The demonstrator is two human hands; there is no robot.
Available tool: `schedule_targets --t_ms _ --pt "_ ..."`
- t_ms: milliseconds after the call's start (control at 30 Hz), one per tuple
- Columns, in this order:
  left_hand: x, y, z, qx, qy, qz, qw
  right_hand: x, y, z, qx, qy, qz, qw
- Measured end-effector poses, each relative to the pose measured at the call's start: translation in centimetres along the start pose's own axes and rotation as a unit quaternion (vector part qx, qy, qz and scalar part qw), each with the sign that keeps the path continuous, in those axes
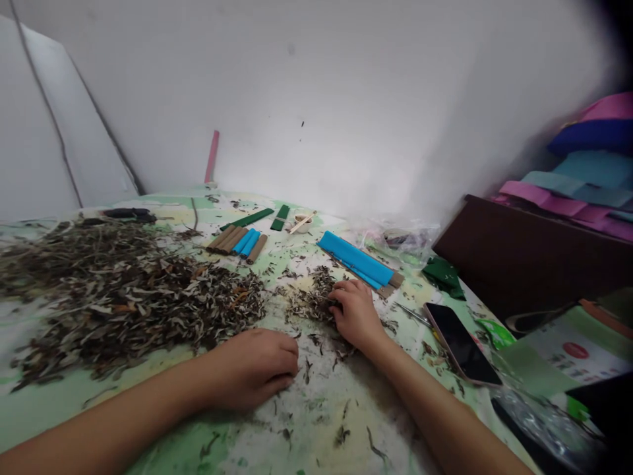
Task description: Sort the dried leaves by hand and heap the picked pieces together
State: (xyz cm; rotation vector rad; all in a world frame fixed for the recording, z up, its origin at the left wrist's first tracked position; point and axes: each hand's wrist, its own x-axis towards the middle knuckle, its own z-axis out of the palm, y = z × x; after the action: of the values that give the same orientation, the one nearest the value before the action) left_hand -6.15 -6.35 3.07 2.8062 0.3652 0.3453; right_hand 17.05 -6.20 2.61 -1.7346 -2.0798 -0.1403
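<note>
My right hand [357, 315] reaches into a small heap of dried leaves [316, 297], its fingers curled onto them. Low over the table, my left hand [254, 369] is closed with the fingers bent inward; whatever lies inside it is hidden. A large pile of dried leaves [163, 307] spreads out on the left. Behind the small heap lie blue paper strips [353, 257] on brown ones. Farther back is a row of brown rolls [226, 239] and blue rolls [247, 243], side by side.
Dark green strips [280, 218] and a small bowl [303, 223] with a stick across it sit at the back. On the right are a phone [463, 343], a thin metal tool [413, 313], crumpled green material [444, 276] and a dark box [534, 264]. A pink strip [212, 157] leans on the wall.
</note>
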Motion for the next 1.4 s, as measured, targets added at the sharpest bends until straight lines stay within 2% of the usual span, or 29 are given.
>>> schedule_targets --t_ms 233,367,500,633,733,833,900,1033,1200,1300,1400 --pt "-0.1 0.0 -0.2 0.017 0.006 -0.014 1.0 0.0 -0.5 0.1 0.071 0.02 0.009 0.997" --pt "-0.1 -0.6 0.2 0.018 0.047 -0.027 0.998 -0.1 -0.9 0.0 0.094 0.057 0.002 0.994" --pt "-0.1 -1.3 0.7 -0.004 0.122 -0.098 0.988 -0.2 -1.3 -0.1 0.116 0.097 -0.013 0.988" --pt "0.0 -1.7 0.7 -0.045 0.16 -0.168 0.972 -0.4 -2.1 -0.2 0.136 0.127 -0.015 0.982" --pt "0.0 -1.7 0.6 -0.078 0.185 -0.197 0.96 -0.9 -3.4 -0.2 0.165 0.108 -0.025 0.98" --pt "0.2 -1.6 0.6 -0.115 0.201 -0.212 0.95 -1.8 -5.1 0.0 0.181 0.049 -0.057 0.981" --pt "0.3 -1.4 0.5 -0.126 0.19 -0.205 0.952 -2.4 -6.1 0.3 0.188 0.025 -0.075 0.979" --pt "0.4 -1.3 0.4 -0.109 0.159 -0.183 0.964 -3.2 -6.8 0.5 0.19 0.021 -0.089 0.977" --pt "0.1 -1.2 0.5 -0.079 0.137 -0.161 0.974 -1.8 -5.2 -0.2 0.14 0.01 -0.089 0.986" --pt "-0.1 -1.0 0.6 -0.055 0.095 -0.075 0.991 1.4 -2.3 -0.4 0.044 -0.004 -0.016 0.999" --pt "-0.1 -0.9 0.5 -0.019 0.068 0.0 0.997 5.5 1.3 0.3 -0.056 -0.081 0.111 0.989"
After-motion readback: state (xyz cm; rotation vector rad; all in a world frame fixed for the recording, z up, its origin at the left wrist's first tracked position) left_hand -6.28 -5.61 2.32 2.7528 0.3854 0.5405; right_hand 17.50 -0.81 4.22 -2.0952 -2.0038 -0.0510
